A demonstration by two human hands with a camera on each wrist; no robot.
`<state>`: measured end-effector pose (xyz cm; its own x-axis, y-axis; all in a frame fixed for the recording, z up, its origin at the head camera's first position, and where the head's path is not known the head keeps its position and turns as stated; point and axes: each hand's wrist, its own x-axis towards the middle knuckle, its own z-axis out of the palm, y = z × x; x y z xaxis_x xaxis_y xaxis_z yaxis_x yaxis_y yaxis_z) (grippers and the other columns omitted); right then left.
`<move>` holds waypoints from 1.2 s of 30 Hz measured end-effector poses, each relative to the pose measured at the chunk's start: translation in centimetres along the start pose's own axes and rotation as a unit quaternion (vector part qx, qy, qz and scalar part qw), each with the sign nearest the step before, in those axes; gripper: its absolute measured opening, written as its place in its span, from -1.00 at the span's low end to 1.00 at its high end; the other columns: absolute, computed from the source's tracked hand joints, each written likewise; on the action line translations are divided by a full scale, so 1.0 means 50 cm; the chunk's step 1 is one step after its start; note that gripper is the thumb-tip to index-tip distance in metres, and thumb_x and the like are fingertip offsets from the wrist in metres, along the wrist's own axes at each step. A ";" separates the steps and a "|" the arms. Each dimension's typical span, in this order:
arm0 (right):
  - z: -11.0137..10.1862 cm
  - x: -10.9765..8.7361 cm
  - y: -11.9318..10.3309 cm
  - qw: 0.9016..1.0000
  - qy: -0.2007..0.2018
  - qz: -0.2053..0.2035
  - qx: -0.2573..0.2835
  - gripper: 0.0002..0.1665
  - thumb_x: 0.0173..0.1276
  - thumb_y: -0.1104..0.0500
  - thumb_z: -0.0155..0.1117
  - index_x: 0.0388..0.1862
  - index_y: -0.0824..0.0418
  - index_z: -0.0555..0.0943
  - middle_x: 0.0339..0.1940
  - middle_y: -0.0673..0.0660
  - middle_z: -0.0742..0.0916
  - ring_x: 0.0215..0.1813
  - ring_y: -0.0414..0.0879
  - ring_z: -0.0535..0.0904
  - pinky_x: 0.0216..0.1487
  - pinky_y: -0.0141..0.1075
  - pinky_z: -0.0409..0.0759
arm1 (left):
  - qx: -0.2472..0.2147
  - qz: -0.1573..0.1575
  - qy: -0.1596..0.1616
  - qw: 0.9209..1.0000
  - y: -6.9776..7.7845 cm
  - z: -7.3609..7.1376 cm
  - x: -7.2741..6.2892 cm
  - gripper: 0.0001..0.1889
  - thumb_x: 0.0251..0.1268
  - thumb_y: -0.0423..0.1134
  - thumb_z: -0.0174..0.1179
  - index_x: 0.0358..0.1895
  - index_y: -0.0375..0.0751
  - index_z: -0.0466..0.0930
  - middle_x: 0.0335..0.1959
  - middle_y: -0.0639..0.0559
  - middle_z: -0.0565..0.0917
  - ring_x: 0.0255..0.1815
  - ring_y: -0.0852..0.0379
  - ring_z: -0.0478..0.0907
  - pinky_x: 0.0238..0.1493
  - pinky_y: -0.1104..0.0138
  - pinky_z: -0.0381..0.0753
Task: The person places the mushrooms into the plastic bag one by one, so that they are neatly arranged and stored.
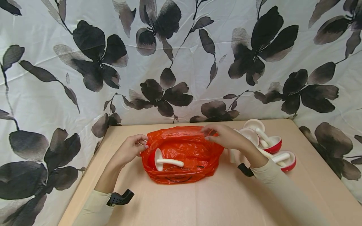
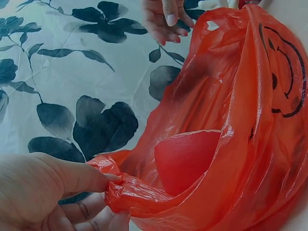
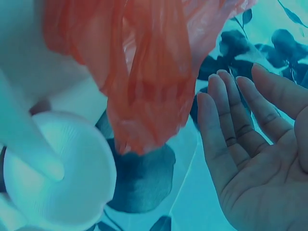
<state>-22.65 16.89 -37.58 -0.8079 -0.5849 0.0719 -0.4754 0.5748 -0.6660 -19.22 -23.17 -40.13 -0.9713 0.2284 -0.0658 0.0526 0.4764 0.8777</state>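
A red plastic bag (image 1: 195, 150) lies with its mouth spread, and a black printed face shows on it in the left wrist view. Inside, toward the left, a toy mushroom (image 1: 171, 162) with a red cap and white stem lies on its side. My left hand (image 1: 130, 150) pinches the bag's left rim between thumb and fingers. Over the opposite rim, my right hand (image 1: 223, 135) has loosely extended fingers; the right wrist view shows the palm (image 3: 269, 178) beside a hanging corner of the bag, holding nothing.
Several more toy mushrooms (image 1: 274, 144) are heaped at the table's back right, beside my right forearm. The pale wooden table (image 1: 175, 204) ends at the back against a floral cloth (image 1: 192, 62). Each wrist wears a black device.
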 end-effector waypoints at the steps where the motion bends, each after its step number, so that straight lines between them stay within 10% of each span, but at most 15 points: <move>1: -0.004 -0.003 0.003 1.000 0.006 0.000 0.001 -0.64 0.39 0.26 0.37 0.16 0.16 0.67 -0.01 0.14 0.76 0.02 -0.03 0.66 0.04 -0.13 0.71 | 0.000 0.001 0.000 1.000 0.000 0.000 0.000 -0.76 0.37 -0.51 0.15 0.06 -0.40 0.56 -0.19 -0.25 0.62 -0.29 -0.06 0.64 -0.35 0.22 0.76; 36: -0.044 -0.104 0.117 0.989 0.055 0.130 0.046 -0.49 0.33 0.35 0.37 0.26 0.34 0.57 -0.12 0.23 0.71 -0.15 0.04 0.65 -0.27 -0.24 0.72 | -0.019 0.013 -0.004 1.000 0.003 0.000 -0.007 -0.75 0.39 -0.49 0.18 0.09 -0.45 0.54 -0.15 -0.38 0.62 -0.27 -0.06 0.64 -0.41 0.26 0.73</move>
<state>-22.02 24.56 -40.22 -0.9339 -0.3558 -0.0341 -0.2172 0.6407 -0.7364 -18.88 -23.21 -39.97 -0.9678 0.2473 -0.0462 0.0692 0.4384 0.8961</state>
